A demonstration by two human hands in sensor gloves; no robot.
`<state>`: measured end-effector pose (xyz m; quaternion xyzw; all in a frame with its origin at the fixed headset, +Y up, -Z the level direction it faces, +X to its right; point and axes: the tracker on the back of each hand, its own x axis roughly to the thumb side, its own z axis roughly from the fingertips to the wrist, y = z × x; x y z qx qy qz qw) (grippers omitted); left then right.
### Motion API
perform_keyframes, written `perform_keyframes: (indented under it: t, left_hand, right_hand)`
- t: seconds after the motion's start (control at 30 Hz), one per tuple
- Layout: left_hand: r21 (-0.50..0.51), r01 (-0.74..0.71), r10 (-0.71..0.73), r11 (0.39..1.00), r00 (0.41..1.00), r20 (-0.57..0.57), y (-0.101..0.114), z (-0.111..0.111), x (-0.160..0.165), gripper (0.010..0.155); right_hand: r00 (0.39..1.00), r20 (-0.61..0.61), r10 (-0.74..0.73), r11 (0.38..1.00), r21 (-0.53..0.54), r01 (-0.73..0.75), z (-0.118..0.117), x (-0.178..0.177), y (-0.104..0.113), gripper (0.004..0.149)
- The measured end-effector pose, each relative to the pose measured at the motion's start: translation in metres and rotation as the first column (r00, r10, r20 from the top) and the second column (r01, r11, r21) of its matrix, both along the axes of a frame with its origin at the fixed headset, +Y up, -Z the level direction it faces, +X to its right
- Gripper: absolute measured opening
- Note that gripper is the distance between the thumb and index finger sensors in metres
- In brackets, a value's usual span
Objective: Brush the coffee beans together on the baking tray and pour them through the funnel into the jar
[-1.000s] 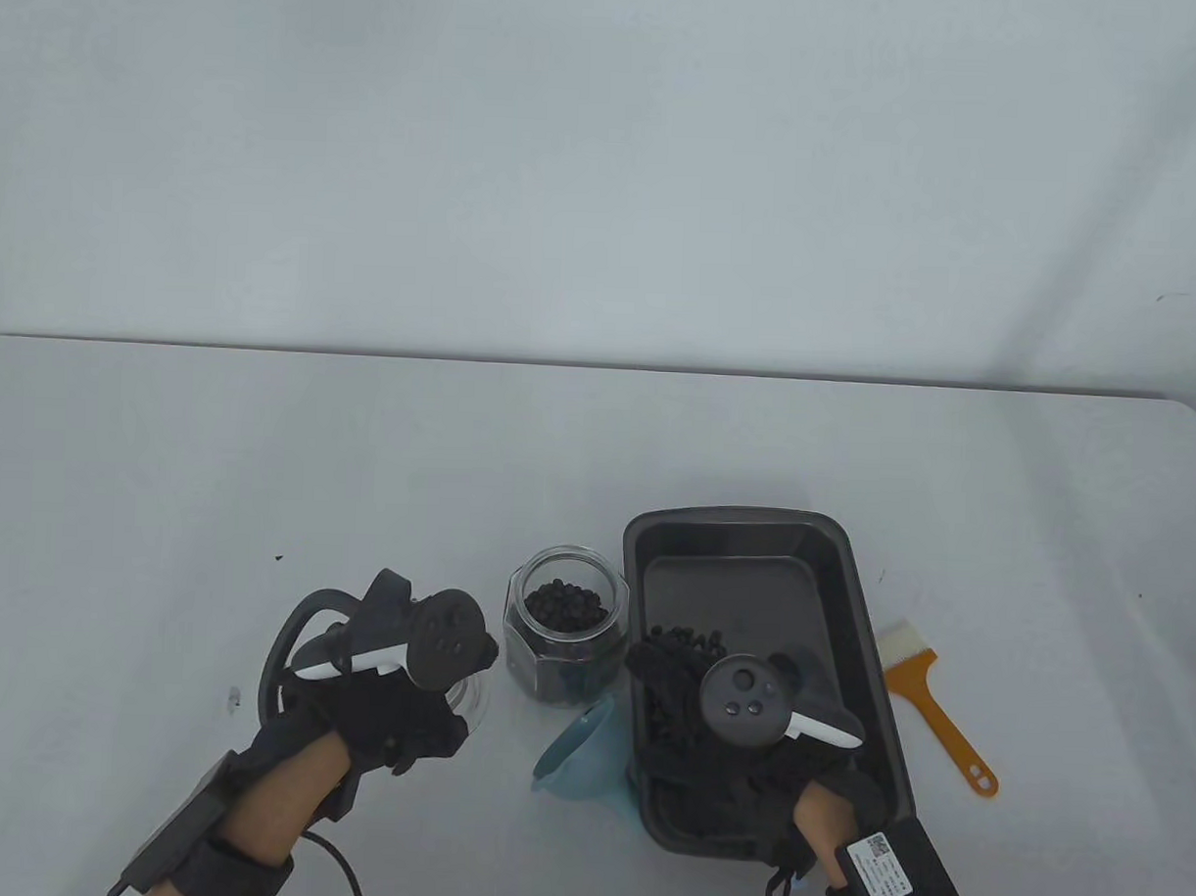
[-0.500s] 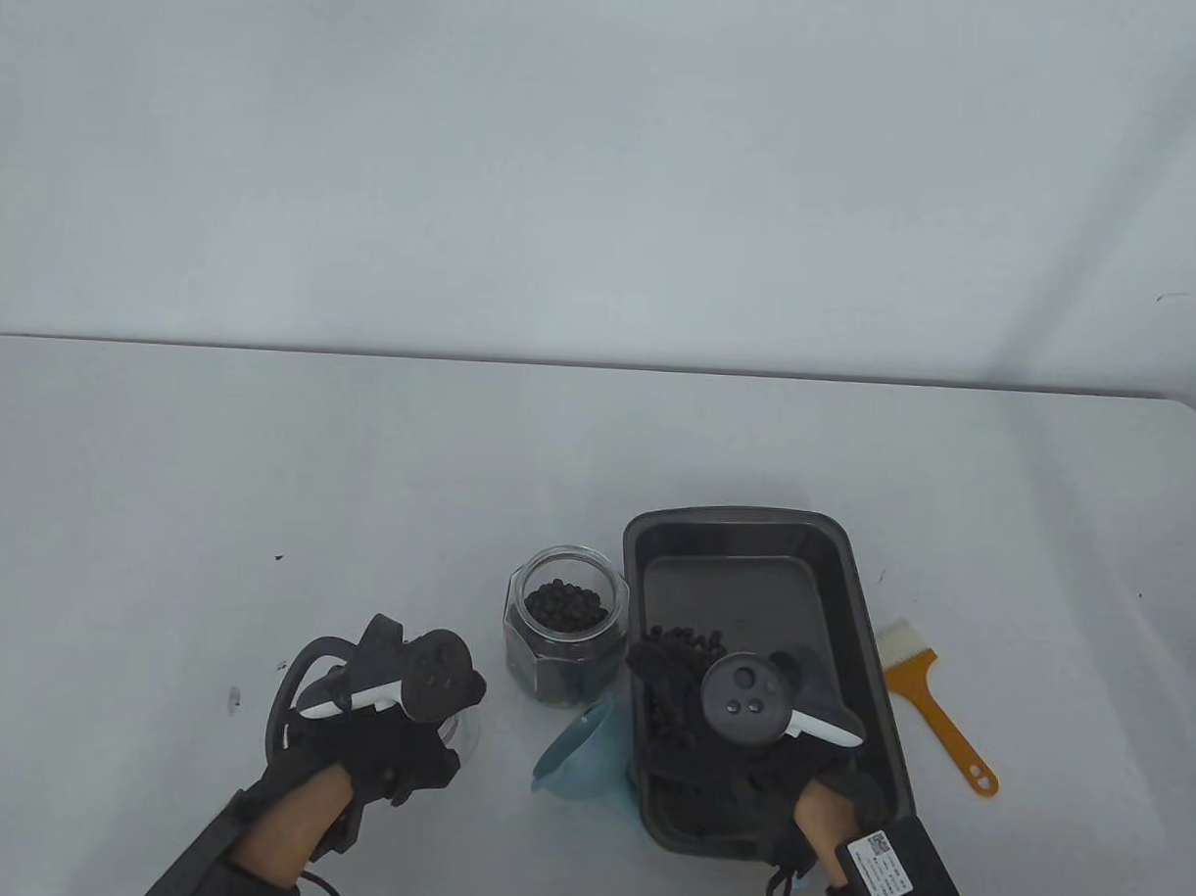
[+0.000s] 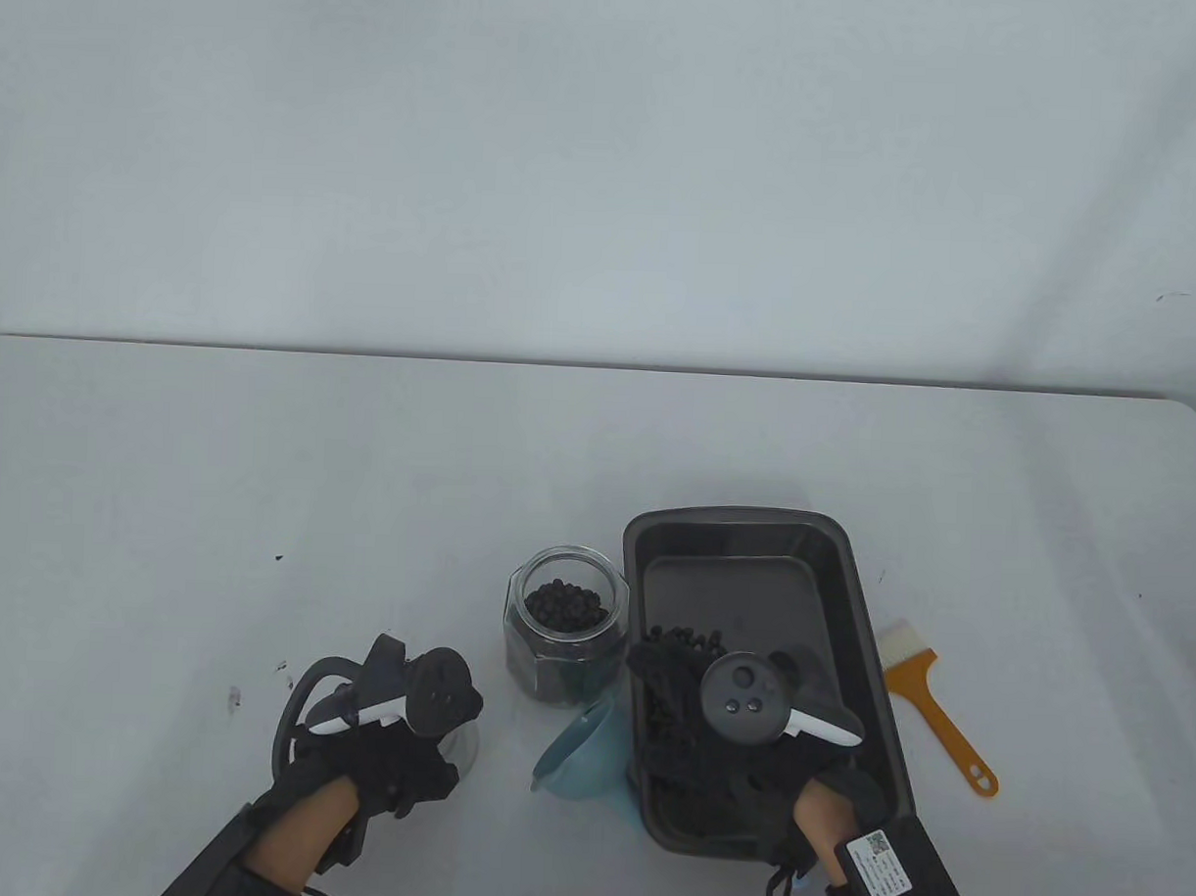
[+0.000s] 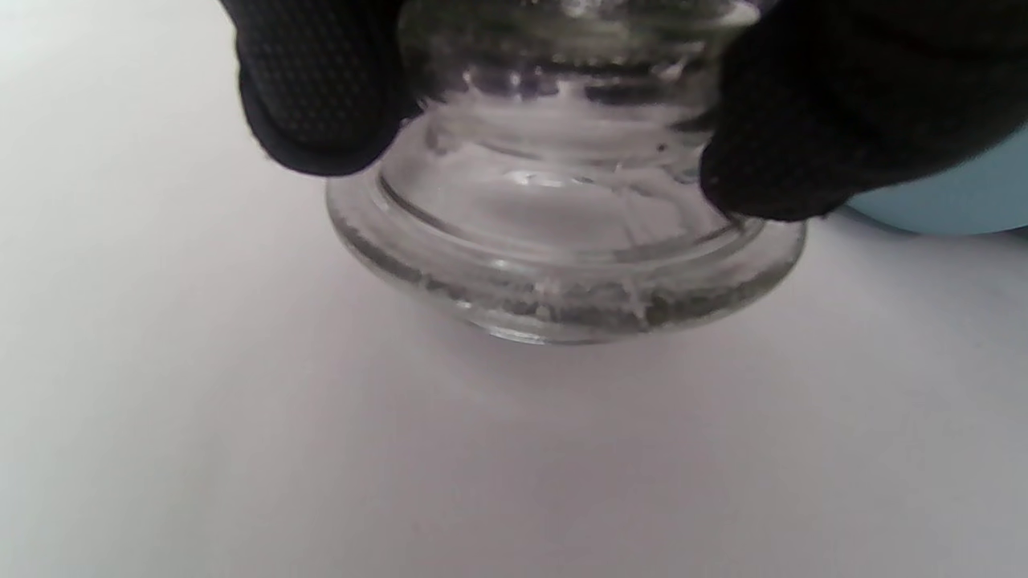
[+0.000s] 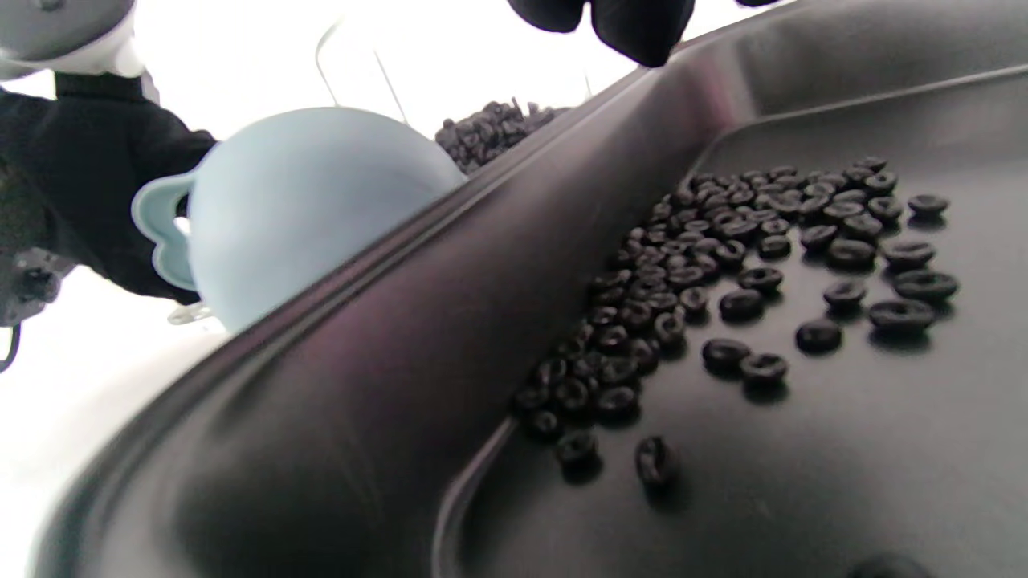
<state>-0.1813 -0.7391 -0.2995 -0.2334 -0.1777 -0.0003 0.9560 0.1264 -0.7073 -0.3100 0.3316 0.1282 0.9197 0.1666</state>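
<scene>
The dark baking tray (image 3: 852,614) stands at the right with coffee beans (image 5: 707,265) gathered along its left wall. My right hand (image 3: 670,700) lies over the tray, fingertips (image 5: 638,28) hooked at its left rim. Left of the tray stands the open glass jar (image 3: 565,618), holding beans. The light blue funnel (image 3: 579,753) lies on its side between jar and tray. My left hand (image 3: 421,755) pinches the glass lid (image 4: 562,241) between two fingertips (image 4: 321,96), its base at the tabletop.
A brush (image 3: 932,700) with an orange handle and white bristles lies on the table just right of the tray. The funnel (image 4: 948,193) sits close beside the lid. The white table stretches back and to the left.
My left hand has drawn the glass lid nearer the table's front edge and lowered it. The right hand, tray, jar and funnel have stayed where they were.
</scene>
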Motion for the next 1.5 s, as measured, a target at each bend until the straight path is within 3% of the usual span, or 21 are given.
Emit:
perform_keyframes:
  t: [0.6, 0.87, 1.1, 1.33, 1.5]
  left_hand:
    - [-0.044, 0.072, -0.073, 0.996, 0.997, -0.036, -0.007, 0.002, 0.000, 0.081]
    - [0.103, -0.024, 0.026, 0.994, 1.000, -0.014, 0.039, 0.013, 0.006, 0.093]
    - [0.192, -0.057, 0.045, 0.980, 0.997, 0.068, 0.058, 0.030, 0.029, 0.104]
    - [0.220, -0.088, 0.052, 0.972, 0.985, 0.166, 0.050, 0.050, 0.064, 0.109]
    - [0.243, -0.189, 0.147, 0.951, 0.973, 0.178, 0.028, 0.051, 0.086, 0.115]
  right_hand:
    - [1.000, 0.002, 0.000, 1.000, 0.000, 0.000, 0.000, 0.000, 0.000, 0.083]
    - [1.000, 0.002, 0.001, 1.000, -0.005, -0.001, -0.001, 0.000, 0.000, 0.083]
    - [1.000, 0.002, 0.006, 1.000, -0.010, -0.006, -0.001, 0.000, 0.000, 0.083]
    - [1.000, 0.000, 0.014, 1.000, -0.015, -0.014, 0.000, 0.000, -0.001, 0.083]
    - [1.000, 0.002, 0.010, 1.000, -0.017, -0.010, -0.001, 0.000, -0.001, 0.084]
